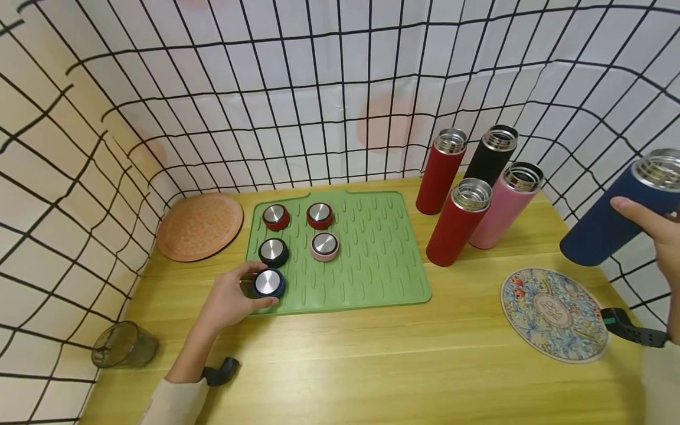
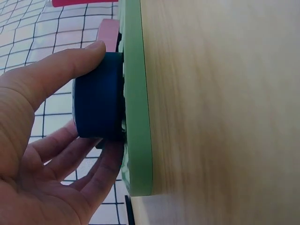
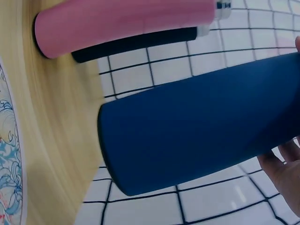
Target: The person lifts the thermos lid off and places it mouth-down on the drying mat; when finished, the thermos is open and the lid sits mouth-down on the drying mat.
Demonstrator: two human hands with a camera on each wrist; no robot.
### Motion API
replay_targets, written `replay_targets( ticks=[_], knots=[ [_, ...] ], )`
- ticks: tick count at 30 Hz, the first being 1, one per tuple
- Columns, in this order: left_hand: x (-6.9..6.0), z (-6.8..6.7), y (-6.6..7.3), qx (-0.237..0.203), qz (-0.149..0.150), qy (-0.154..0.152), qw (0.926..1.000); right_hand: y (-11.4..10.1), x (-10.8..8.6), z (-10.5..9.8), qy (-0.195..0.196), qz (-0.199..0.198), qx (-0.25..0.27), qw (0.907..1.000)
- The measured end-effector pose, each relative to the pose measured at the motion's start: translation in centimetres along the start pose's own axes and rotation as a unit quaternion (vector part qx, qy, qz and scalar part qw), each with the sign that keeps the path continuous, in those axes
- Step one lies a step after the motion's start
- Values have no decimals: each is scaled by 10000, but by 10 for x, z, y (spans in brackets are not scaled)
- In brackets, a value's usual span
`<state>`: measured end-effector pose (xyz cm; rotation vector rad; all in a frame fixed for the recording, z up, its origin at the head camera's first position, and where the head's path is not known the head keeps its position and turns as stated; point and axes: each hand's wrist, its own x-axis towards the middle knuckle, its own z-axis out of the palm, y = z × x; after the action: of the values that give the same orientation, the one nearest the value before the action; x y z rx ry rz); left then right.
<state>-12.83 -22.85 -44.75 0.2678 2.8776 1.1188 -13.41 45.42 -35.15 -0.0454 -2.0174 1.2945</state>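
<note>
On the near left corner of the green mat [image 1: 366,265] sits a blue bottle lid [image 1: 269,283] with a steel top. My left hand [image 1: 234,295] holds it, thumb on one side and fingers around the other, as the left wrist view shows with the lid [image 2: 99,96] against the mat. Over at the right, my right hand [image 1: 661,233] grips an uncapped blue bottle [image 1: 611,218], tilted and raised above the table. Its lower body [image 3: 197,126] fills much of the right wrist view. Black [image 1: 273,252], pink [image 1: 324,246] and two red lids [image 1: 275,217] share the mat.
Two red bottles [image 1: 458,224], a black bottle [image 1: 490,154] and a pink bottle [image 1: 507,206] stand uncapped right of the mat. A patterned round mat [image 1: 555,313] lies nearer. At left are an orange-brown round mat [image 1: 200,227] and a glass [image 1: 124,345]. Black wire grid [image 1: 340,94] borders the table.
</note>
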Motion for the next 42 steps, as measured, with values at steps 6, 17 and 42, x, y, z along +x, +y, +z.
replay_targets(
  ticks=[6, 17, 42],
  knots=[
    [0, 1, -1, -27, 16, -82, 10000, 5, 18, 21, 246, 991, -146, 9947],
    [2, 3, -4, -29, 201, -179, 9996, 28, 49, 53, -358, 1875, 380, 9809],
    [4, -1, -6, 258, 262, -295, 9989, 54, 69, 95, -288, 2531, 1143, 9603]
  ],
)
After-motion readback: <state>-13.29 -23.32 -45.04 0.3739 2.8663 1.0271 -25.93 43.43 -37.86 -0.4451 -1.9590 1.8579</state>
